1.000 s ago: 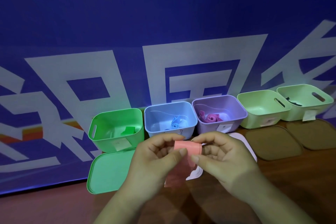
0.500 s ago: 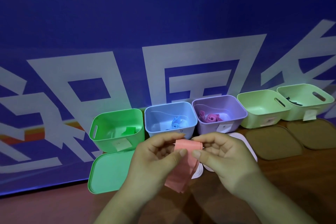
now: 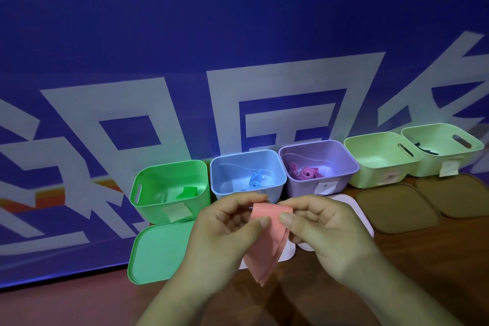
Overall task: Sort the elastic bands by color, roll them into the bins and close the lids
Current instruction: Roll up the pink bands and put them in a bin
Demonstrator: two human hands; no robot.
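Your left hand (image 3: 225, 233) and right hand (image 3: 325, 230) both pinch top edge of pink band (image 3: 264, 249), thumbs in front; rest hangs folded below grip. Beyond grip, 5 open bins in row: green bin (image 3: 158, 209) left, blue bin (image 3: 275, 164) and purple bin (image 3: 352, 164) behind, 2 pale green bins (image 3: 381, 172) right. Green lid (image 3: 158, 251) left of grip. White lids (image 3: 354, 206) partly hidden behind your hands. 2 brown lids (image 3: 397, 209) right.

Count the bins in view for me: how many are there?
5, in one row, left to right: green bin, blue bin, purple bin, pale green bin, second pale green bin. None appears hidden.
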